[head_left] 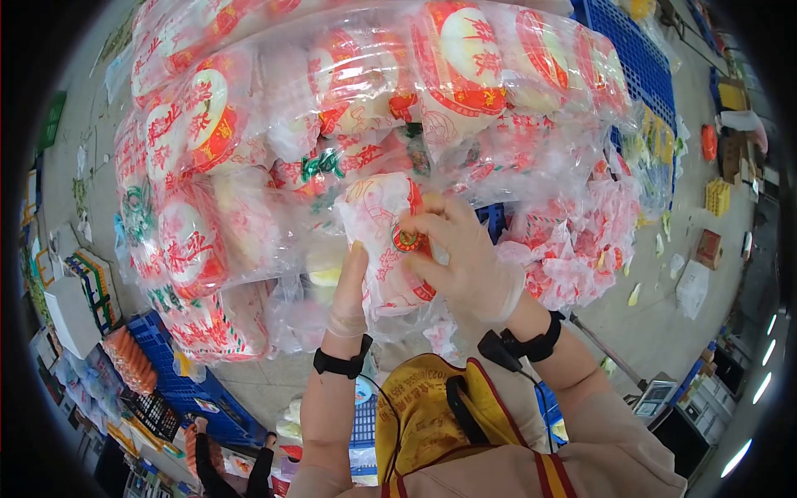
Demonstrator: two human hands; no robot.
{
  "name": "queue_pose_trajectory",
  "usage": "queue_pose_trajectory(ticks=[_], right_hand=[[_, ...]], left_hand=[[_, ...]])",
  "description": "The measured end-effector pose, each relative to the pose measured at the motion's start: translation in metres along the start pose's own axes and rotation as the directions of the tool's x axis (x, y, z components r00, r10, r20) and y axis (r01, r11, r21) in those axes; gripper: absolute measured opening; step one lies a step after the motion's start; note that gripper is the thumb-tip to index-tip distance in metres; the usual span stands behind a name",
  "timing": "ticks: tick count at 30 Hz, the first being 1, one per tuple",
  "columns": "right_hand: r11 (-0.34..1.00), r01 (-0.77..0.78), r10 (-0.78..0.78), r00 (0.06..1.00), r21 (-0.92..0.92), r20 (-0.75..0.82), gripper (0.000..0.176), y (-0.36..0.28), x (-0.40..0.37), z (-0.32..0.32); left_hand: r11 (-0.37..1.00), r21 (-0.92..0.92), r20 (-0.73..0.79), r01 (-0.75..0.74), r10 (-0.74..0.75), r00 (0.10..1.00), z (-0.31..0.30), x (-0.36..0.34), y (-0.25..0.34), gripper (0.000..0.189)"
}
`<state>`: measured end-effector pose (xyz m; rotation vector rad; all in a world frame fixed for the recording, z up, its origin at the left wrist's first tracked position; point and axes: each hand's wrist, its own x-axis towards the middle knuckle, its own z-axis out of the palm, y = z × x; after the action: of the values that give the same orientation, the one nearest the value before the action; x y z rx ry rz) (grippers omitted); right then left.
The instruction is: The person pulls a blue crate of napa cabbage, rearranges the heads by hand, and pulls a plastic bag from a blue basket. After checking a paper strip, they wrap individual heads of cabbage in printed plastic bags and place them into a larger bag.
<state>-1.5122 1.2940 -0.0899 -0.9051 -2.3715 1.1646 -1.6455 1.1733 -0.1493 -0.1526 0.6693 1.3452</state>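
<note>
A white package with red print (378, 249) lies in front of me, near the middle of the view. My left hand (352, 278), in a thin clear glove, rests along its left side with the thumb up; its other fingers are hidden. My right hand (457, 257), also gloved, closes on the package's right edge with its fingertips beside a small round label (408, 238). Behind and to the left, similar wrapped packages (241, 224) are stacked under clear plastic film. Crumpled red and white wrappers (573, 249) lie to the right.
Blue crates stand behind the stack (643, 70) and at the lower left (195, 390). A person in dark clothing (212, 465) is at the bottom left. A metal pole (610, 353) is at the right. Scraps lie on the grey floor (647, 319).
</note>
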Motion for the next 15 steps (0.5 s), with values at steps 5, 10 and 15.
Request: queue_pose_trajectory(ticks=[5, 10, 15], right_hand=[[0.990, -0.023, 0.025, 1.000, -0.137, 0.012, 0.029, -0.004, 0.000, -0.003], [0.989, 0.043, -0.015, 0.981, -0.143, 0.193, 0.022, 0.023, -0.013, -0.002], [0.806, -0.522, 0.527, 0.847, 0.278, 0.064, 0.017, -0.007, -0.028, -0.019]], left_hand=[[0.979, 0.201, 0.039, -0.017, 0.010, 0.999, -0.016, 0.001, -0.010, 0.060], [0.994, 0.014, -0.048, 0.109, -0.108, 0.993, -0.007, -0.005, -0.023, 0.055], [0.964, -0.254, 0.012, 0.082, -0.082, 0.997, 0.013, -0.011, -0.023, 0.054]])
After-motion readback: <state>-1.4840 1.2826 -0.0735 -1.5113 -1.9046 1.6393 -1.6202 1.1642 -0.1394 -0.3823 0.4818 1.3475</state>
